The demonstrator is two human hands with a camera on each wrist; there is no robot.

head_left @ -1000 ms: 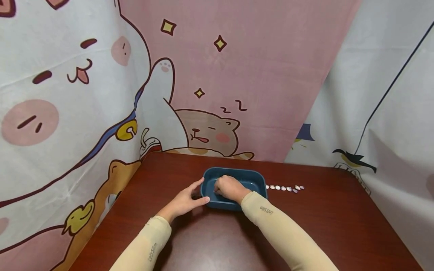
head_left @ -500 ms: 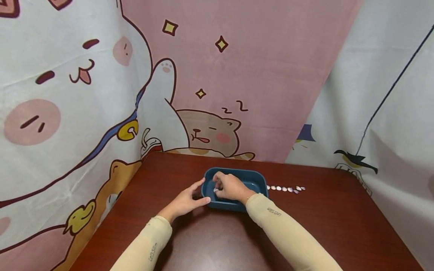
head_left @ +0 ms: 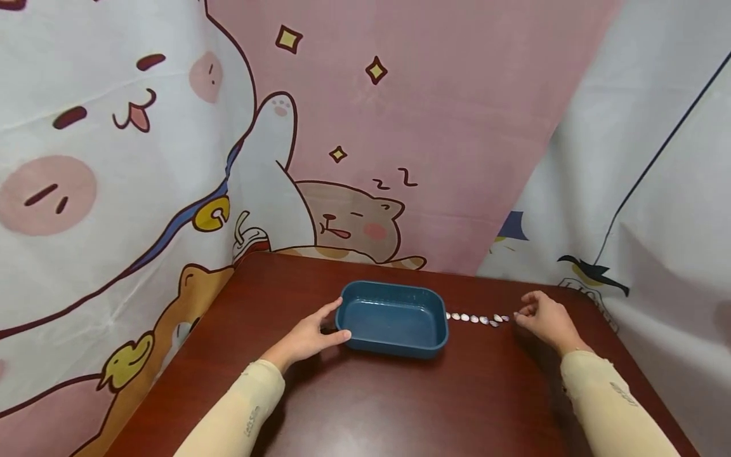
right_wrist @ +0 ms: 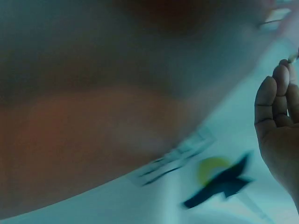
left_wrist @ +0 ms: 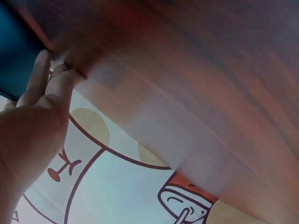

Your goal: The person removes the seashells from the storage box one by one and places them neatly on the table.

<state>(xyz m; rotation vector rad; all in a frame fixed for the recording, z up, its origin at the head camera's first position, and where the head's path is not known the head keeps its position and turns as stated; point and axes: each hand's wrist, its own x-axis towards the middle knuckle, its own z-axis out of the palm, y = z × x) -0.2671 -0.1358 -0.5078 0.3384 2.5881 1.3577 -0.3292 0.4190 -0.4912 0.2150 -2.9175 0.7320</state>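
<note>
In the head view, a blue rectangular plastic bin (head_left: 394,346) stands on the table. My left hand (head_left: 308,336) rests at its left end, thumb by the front corner and forefinger by the rear one; the left wrist view shows those fingers nearly straight at the bin wall (left_wrist: 18,60). To the right of the bin runs a row of small pale, purple-tinged seashells (head_left: 474,318), the last few staggered. My right hand (head_left: 548,320) is just past the row's right end, pinching a small shell (head_left: 516,315) between thumb and fingertips. The right wrist view catches only part of this hand (right_wrist: 280,112).
The dark red-brown wooden table (head_left: 354,406) reaches back to a pink cartoon-print cloth (head_left: 434,127). White printed cloth (head_left: 645,158) hangs close along the right edge, and more cartoon cloth (head_left: 143,190) lines the left.
My right hand has come out of the bin and moved right to the end of the shell row, carrying a shell. The left hand keeps its place on the bin.
</note>
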